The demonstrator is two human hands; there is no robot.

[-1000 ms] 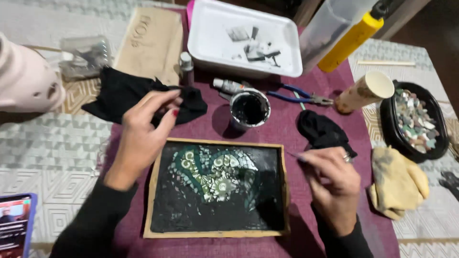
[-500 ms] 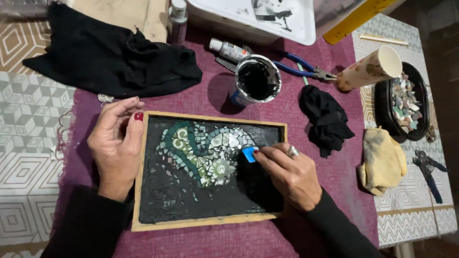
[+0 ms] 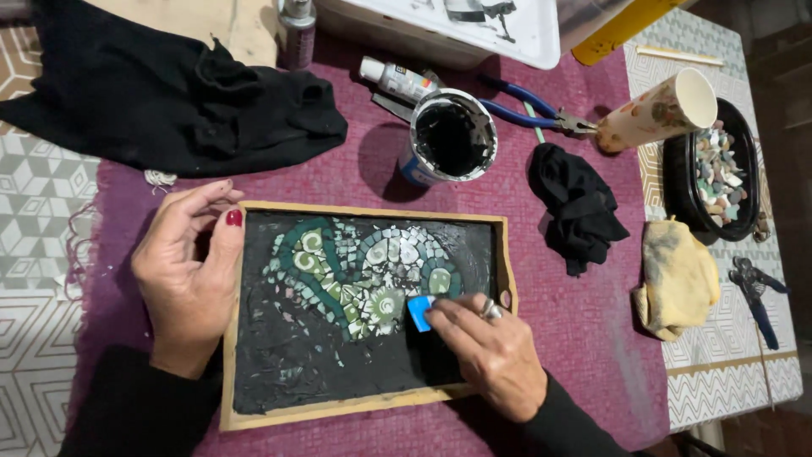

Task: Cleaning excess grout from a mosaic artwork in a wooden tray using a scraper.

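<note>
Our right hand (image 3: 491,360) is pinched narrow around a small blue scraper (image 3: 419,311), its edge down on the mosaic tiles (image 3: 364,275) inside the wooden tray (image 3: 364,315) at mid-counter, probably so the black grout gets pushed around. Left hand (image 3: 188,275) lies mostly flat, fingers loosely spread, over the tray's left rim, looks like it's bracing it. Just above sits the cup of black grout (image 3: 451,139), close for dipping. Black rag (image 3: 577,206) and yellow cloth (image 3: 677,279) wait to the right.
</note>
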